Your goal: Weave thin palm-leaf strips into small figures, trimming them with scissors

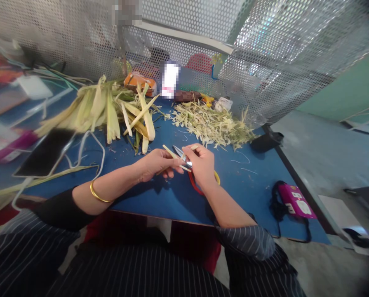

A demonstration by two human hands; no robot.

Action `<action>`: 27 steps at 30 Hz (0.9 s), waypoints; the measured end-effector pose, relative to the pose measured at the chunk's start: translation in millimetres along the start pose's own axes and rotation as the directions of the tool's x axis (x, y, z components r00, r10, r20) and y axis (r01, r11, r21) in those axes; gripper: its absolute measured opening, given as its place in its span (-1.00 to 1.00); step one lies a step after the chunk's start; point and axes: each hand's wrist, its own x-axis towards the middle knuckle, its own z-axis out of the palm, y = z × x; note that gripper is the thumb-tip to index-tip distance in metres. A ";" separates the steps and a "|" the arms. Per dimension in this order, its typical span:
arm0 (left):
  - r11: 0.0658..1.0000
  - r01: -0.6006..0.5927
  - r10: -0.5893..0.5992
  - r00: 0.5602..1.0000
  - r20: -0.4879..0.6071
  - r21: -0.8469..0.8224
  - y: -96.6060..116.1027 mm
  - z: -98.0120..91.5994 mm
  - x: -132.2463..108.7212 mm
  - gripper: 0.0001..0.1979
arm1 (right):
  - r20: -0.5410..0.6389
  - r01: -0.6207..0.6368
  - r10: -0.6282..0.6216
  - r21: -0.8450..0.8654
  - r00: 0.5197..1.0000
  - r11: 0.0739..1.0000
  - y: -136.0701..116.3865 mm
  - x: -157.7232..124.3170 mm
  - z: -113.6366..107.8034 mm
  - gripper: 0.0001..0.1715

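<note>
My left hand (159, 163) is closed, with a pale corn husk strip (171, 152) pinched between thumb and fingers. Close beside it, my right hand (202, 161) pinches the folded strip's other part near the fingertips. Under my right hand is a pair of scissors (178, 151) with a red and yellow handle; its blades point away to the left, and whether the hand touches it I cannot tell. Beyond my left hand lies a heap of whole corn husks (111, 109). Past my right hand spreads a pile of shredded husk (210, 123).
A phone (45, 152) and a white cable (102, 154) lie at left. An orange packet (141, 83) stands behind the husks. On the blue table (243, 194), a black cup-like object (267, 142) and a magenta box (300, 201) with black straps sit right. Perforated mesh (184, 45) borders the back.
</note>
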 end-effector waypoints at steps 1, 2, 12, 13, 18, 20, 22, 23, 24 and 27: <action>1.000 -0.014 0.014 1.000 -0.019 0.003 -1.5 0.3 0.6 -0.67 | 0.005 0.000 0.000 0.000 1.000 1.000 0.1 -0.1 0.3 -0.82; 1.000 -0.029 0.029 0.999 -0.028 0.006 -2.8 0.6 0.9 -0.69 | 0.010 -0.002 0.002 -0.001 1.000 1.000 0.4 -0.3 0.6 -0.82; 0.997 -0.018 0.017 1.000 0.020 0.071 -1.2 0.2 -2.4 -0.75 | 0.122 0.130 -0.107 -0.196 0.987 0.972 -5.7 4.2 -11.6 -0.80; 0.996 -0.021 0.019 1.000 0.017 0.089 -1.0 0.9 -2.7 -0.74 | 0.173 0.192 -0.155 -0.224 0.973 0.955 -8.1 4.4 -12.6 -0.80; 0.977 -0.048 0.035 0.997 0.065 0.207 -1.2 5.1 -4.3 -0.71 | 0.375 0.330 -0.205 -0.307 0.904 0.893 -17.0 0.5 -9.0 -0.91; 0.973 -0.052 0.036 0.996 0.078 0.223 -0.7 6.1 -5.1 -0.71 | 0.338 0.277 -0.171 -0.295 0.925 0.914 -19.0 -1.9 -7.2 -0.90; 0.976 -0.067 0.053 0.996 0.069 0.210 0.5 6.7 -5.6 -0.71 | 0.281 0.174 -0.101 -0.247 0.954 0.953 -20.5 -3.9 -6.7 -0.89; 0.977 -0.078 0.068 0.996 0.060 0.198 1.4 6.9 -5.9 -0.71 | 0.257 0.115 -0.057 -0.215 0.965 0.970 -20.8 -4.5 -6.9 -0.89; 0.978 -0.088 0.080 0.996 0.050 0.188 2.5 7.1 -6.2 -0.72 | 0.243 0.055 -0.010 -0.179 0.970 0.982 -20.6 -5.0 -7.1 -0.88; 0.981 -0.093 0.091 0.996 0.019 0.169 5.1 7.7 -6.9 -0.76 | 0.255 -0.079 0.095 -0.073 0.962 0.994 -17.7 -5.1 -7.6 -0.84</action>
